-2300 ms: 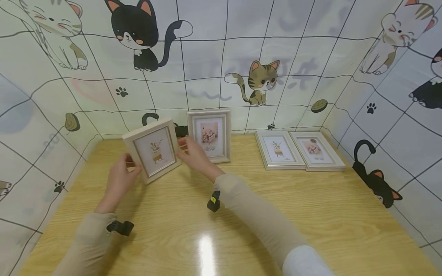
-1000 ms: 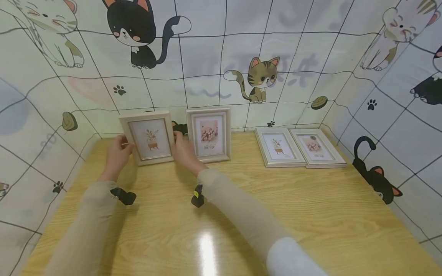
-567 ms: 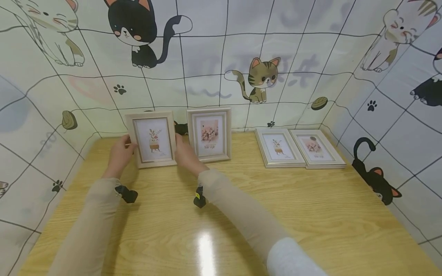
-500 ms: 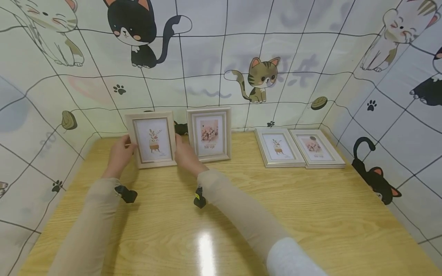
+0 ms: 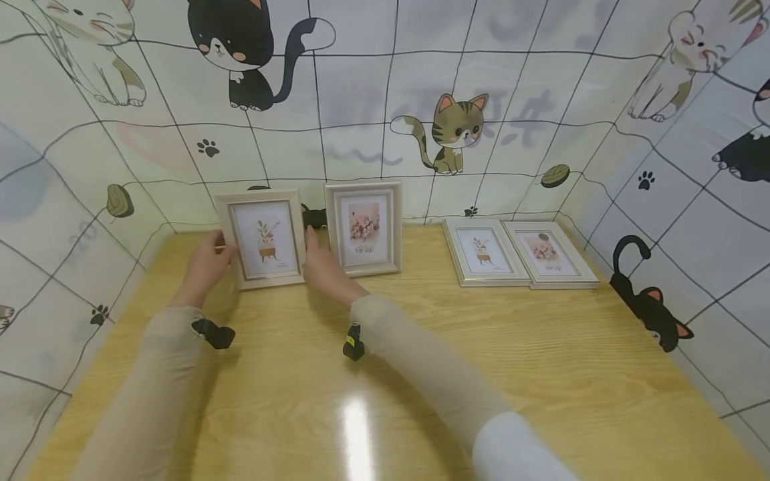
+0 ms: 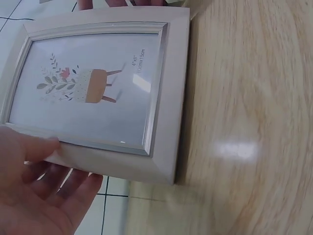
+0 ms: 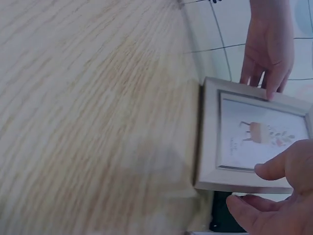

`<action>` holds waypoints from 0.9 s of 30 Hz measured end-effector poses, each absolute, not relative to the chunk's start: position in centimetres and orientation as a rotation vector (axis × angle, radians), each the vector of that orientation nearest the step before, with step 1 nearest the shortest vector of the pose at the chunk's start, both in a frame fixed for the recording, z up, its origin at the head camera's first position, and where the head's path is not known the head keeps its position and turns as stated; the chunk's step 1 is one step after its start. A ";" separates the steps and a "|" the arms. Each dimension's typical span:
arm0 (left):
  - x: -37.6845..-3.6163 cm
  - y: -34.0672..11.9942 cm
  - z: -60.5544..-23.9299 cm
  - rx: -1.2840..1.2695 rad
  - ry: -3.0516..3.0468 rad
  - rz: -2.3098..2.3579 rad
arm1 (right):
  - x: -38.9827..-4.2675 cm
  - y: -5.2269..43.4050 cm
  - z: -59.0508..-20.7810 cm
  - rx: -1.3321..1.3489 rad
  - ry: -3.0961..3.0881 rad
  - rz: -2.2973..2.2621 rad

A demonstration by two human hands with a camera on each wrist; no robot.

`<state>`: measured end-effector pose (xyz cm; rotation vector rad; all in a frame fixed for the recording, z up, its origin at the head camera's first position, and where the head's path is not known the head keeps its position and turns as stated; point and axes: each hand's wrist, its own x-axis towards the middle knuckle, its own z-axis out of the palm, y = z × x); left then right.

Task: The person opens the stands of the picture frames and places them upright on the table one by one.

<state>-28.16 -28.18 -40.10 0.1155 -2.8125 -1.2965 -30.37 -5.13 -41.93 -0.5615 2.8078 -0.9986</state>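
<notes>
1. Far left on the wooden table (image 5: 421, 374), the left hand (image 5: 204, 266) is at the left edge of the plant-print frame (image 5: 262, 238); the left wrist view shows its thumb lying on the front of the moulding with the other fingers spread behind, so it holds that edge lightly between thumb and fingers

2. The plant-print frame itself stands upright near the back left of the table, just in front of the cat-patterned wall (image 5: 385, 100), picture facing the person: a pale frame with a silver inner rim round a little plant on a stand

3. On its right edge comes the right hand (image 5: 321, 266), thumb on the front of the frame and fingers reaching round behind it, as the right wrist view shows; both hands hold the frame between them, one per side

4. Just beside that hand, the flower-print frame (image 5: 363, 228) stands upright too, close to the first frame with a narrow gap between them, and something dark shows on the wall behind the gap

5. Both sleeves are beige, with a small black device at each wrist

6. Further right, well apart from the standing pair, two frames lie flat side by side and touching: the flat plant frame (image 5: 483, 251), then the flat flower frame (image 5: 550, 254) nearest the right-hand wall
</notes>
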 end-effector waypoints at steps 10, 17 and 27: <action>-27.1 -27.1 -37.5 0.137 -2.656 -1.012 | -28.6 -1.7 -37.7 -0.685 2.790 -1.002; -26.2 -24.2 -33.7 0.099 -2.598 -0.930 | -28.6 1.6 -34.7 -0.830 2.801 -1.088; -24.7 -19.2 -31.1 -0.141 -2.610 -1.004 | -29.3 7.0 -32.0 -0.765 2.905 -1.086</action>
